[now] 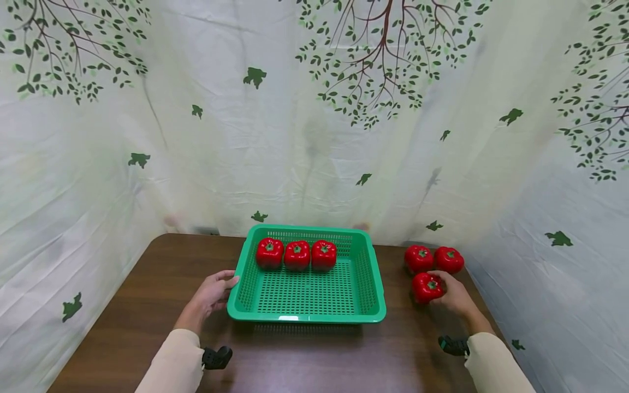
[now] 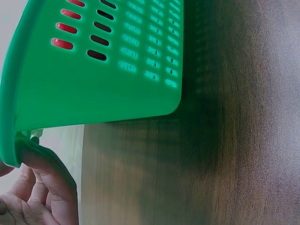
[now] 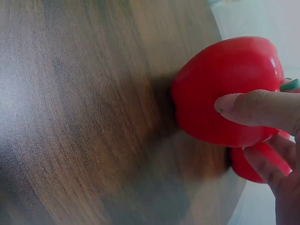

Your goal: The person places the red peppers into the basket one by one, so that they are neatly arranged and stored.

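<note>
1 red pepper (image 1: 425, 289) is held by the right hand (image 1: 453, 297) near 2 other peppers (image 1: 417, 258) on the desk (image 1: 314, 360); the green basket (image 1: 307, 297), containing 3 peppers (image 1: 297, 255), is gripped leftside by the left hand (image 1: 212, 293).

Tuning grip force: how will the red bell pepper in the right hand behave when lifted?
The red bell pepper is probably slippery, given its glossy surface. It seems stiff: no dent shows where the right hand pinches it. Its rounded sides suggest it might roll if tipped.
</note>
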{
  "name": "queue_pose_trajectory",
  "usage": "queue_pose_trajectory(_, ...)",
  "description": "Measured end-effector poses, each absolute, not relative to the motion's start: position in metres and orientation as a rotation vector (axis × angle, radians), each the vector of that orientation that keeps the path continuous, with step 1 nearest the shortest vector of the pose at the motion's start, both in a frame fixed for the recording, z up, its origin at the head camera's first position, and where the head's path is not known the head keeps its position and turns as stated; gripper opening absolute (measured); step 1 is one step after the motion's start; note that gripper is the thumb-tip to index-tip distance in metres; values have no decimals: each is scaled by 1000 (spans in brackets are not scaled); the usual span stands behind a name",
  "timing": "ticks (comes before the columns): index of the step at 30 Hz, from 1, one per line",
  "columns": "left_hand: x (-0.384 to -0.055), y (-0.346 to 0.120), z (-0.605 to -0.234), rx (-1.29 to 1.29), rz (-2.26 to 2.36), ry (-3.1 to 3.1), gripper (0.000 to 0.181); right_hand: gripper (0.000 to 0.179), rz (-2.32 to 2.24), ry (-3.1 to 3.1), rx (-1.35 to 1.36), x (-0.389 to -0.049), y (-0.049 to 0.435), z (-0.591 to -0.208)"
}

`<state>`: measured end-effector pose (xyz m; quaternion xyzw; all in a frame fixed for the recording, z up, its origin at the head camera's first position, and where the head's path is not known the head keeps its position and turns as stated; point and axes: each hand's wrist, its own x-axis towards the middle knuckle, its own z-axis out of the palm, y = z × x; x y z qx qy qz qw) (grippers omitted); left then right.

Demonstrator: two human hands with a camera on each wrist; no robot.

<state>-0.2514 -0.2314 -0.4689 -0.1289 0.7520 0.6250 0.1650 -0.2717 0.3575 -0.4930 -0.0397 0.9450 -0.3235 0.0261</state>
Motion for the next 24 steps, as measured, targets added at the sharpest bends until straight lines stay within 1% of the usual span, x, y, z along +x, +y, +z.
queue_pose_trajectory(3,-251,-231,-470,-364,1783,2146,51,76,-1019,2889,-73,-271,355,-491)
queue_pose_trajectory(9,-250,-230,-470,-378,1784,2149,50,75,-1039,2893,-70,-270,350,-491)
queue_pose_trajectory(17,-252,-230,-470,-375,1789,2134,50,79,-1103,2847,-32,-273,343,-488)
queue_pose_trajectory(24,-253,-231,-471,-367,1783,2131,50,79,-1133,2859,-122,-278,337,-479)
